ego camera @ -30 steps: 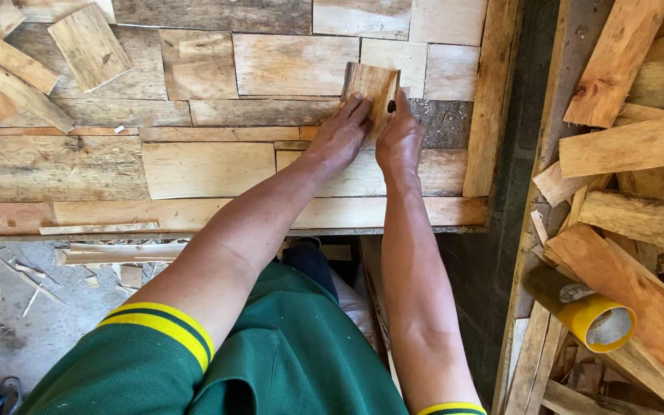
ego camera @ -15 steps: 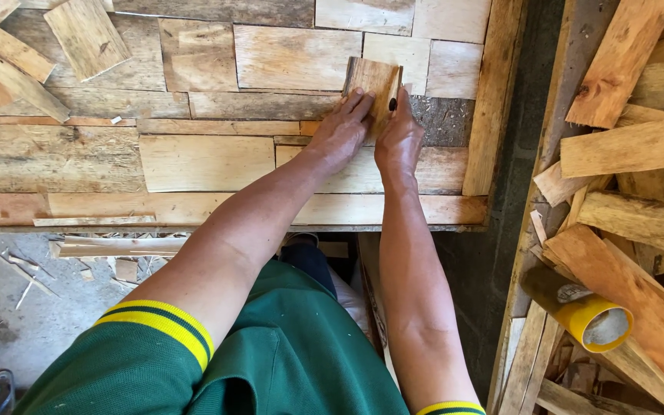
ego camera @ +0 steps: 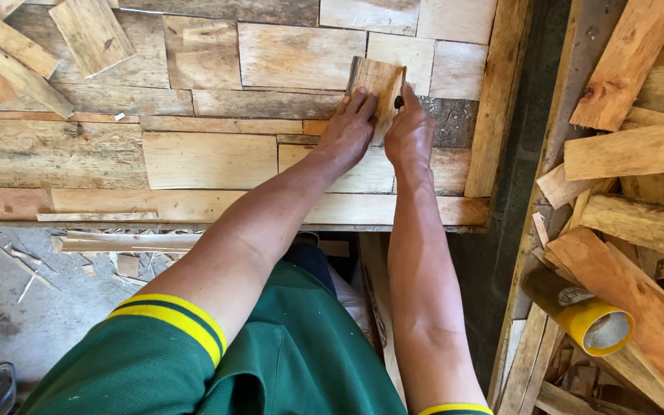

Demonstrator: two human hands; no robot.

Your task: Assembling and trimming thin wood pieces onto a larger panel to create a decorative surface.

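Left hand (ego camera: 347, 132): fingers spread flat, pinning a small wood piece (ego camera: 378, 86) against the panel (ego camera: 209, 157); not closed around it. Right hand (ego camera: 409, 134): closed on a thin dark marker (ego camera: 398, 101), its tip at the piece's right edge. Piece: lay over the gap between pale boards, upper right of the panel, just left of the frame rail (ego camera: 497, 107); long axis ran roughly away from the person, slightly tilted, near end under the fingertips. Step, as judged: marking the piece to size against the gap. Next move would call for steady downward pressure so the piece does not shift under the stroke. Surroundings: offcuts (ego camera: 632, 154) heaped at right, yellow tape roll (ego camera: 589, 319) among them, loose scraps (ego camera: 17, 54) upper left.
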